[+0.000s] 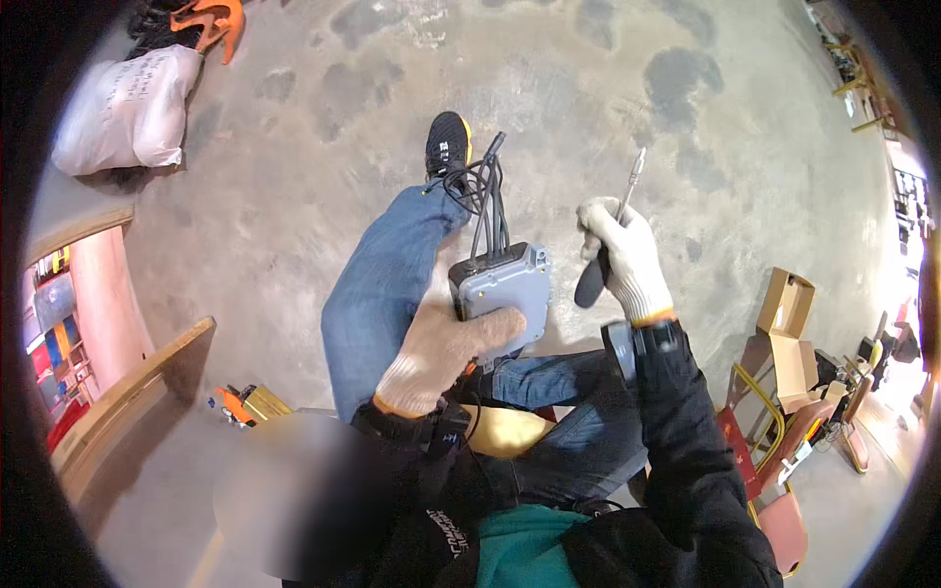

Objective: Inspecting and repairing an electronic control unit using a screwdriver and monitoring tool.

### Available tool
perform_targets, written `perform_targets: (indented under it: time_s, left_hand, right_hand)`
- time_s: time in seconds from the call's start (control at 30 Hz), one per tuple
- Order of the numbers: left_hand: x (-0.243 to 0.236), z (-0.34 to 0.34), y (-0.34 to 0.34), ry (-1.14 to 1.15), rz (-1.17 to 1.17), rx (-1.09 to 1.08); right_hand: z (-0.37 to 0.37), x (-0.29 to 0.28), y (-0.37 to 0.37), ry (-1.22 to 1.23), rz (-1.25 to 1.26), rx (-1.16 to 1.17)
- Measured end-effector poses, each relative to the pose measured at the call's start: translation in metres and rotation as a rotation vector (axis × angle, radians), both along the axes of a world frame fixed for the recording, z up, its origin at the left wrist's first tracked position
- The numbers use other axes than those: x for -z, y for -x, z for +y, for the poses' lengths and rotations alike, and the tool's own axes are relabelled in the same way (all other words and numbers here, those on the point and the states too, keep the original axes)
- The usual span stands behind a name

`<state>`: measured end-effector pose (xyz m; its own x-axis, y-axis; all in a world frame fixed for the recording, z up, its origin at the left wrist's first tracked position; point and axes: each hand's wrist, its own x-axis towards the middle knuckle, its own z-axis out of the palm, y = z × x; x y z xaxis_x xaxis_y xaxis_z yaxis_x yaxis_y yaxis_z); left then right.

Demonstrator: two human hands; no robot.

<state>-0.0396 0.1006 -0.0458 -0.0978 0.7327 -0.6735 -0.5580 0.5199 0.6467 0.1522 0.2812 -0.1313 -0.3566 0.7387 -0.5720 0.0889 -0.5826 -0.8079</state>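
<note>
In a white knit glove, my left hand (451, 353) grips a grey metal box (505, 294) with rounded corners, its thumb lying across the top face. Several black cables (493, 211) come out of the box's far end, some looped together over my leg and shoe. To the right, my gloved right hand (622, 250) is closed around the dark handle of a screwdriver (632, 181). Its silver shaft points away from me, up and slightly right. The screwdriver is apart from the box. The fingers under the box are hidden.
A stuffed white sack (132, 108) lies at the far left near an orange object (214, 24). At left stands a wooden board (127, 402). On the right are an open cardboard box (787, 333) and yellow-framed chairs (774, 412). Concrete floor (549, 78) stretches ahead.
</note>
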Motion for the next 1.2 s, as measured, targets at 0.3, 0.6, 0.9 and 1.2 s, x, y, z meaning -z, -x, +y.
perform_targets:
  time_s: [0.3,0.6,0.9,1.2]
  left_hand:
    - [-0.033,-0.041,-0.034,-0.22,0.103,0.08]
    - [-0.067,-0.072,-0.058,-0.266,0.073,0.106]
    - [-0.084,-0.088,-0.056,-0.241,0.264,0.224]
    - [-0.095,-0.097,-0.052,-0.289,0.291,0.321]
  right_hand:
    - [-0.105,-0.164,-0.029,-0.189,-0.085,-0.272]
    - [-0.136,-0.179,-0.052,-0.814,-0.21,-0.415]
    - [-0.14,-0.201,-0.062,-1.081,-0.319,-0.595]
    - [-0.146,-0.21,-0.064,-1.055,-0.343,-0.692]
